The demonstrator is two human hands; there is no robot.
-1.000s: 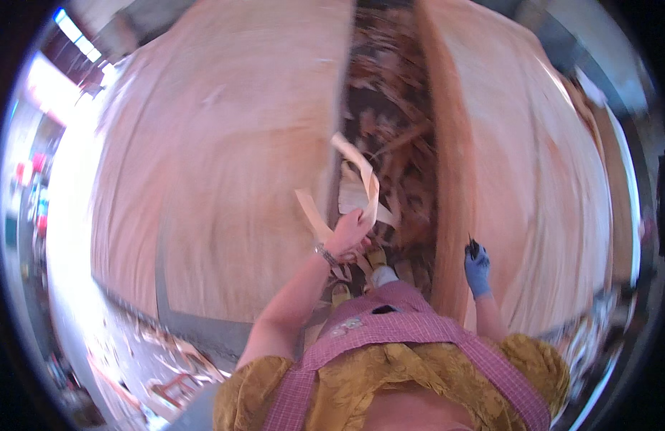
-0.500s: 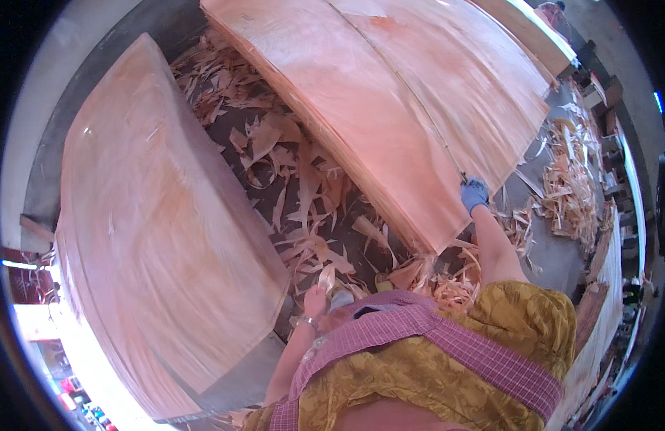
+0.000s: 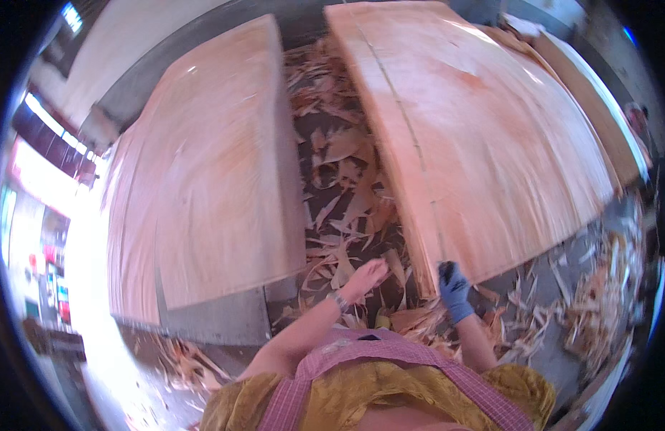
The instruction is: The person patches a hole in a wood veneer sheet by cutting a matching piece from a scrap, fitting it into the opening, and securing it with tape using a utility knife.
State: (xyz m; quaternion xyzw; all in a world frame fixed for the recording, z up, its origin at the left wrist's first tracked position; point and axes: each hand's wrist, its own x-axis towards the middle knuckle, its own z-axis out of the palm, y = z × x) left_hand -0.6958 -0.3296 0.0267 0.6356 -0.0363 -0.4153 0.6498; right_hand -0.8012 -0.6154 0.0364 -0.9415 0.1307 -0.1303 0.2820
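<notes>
Near edge: person's torso in a mustard-yellow top with pink checked straps [image 3: 390, 381], both forearms reaching forward from it.

Left hand [image 3: 365, 276]: bare, wristband at the wrist, fingers extended and loosely open, holding nothing. It hangs over the gap between the two stacks, above the scrap.

Right hand [image 3: 454, 287]: blue glove, fingers curled onto the near corner of the right-hand stack of pale pinkish wood veneer sheets [image 3: 490, 144]. It looks like a grip on the sheet edge, but blur hides whether it is fully closed.

That right stack: wide, flat, light wood with a reddish grain, and a thin dark seam running lengthwise near its left edge. It stretches from the gloved hand to the far top of the view.

Left-hand stack of the same pale veneer [image 3: 210, 187]: parallel to the right one, well apart from both hands, on a grey base [image 3: 217, 323].

Between the stacks: dark floor strip littered with curled tan veneer offcuts [image 3: 347, 179]. More offcuts are heaped at the right [image 3: 598, 302], beyond the right stack's near edge.

Far left: bright blown-out area with small red and teal coloured shapes [image 3: 49, 266], too blurred to tell as signs or packages.
</notes>
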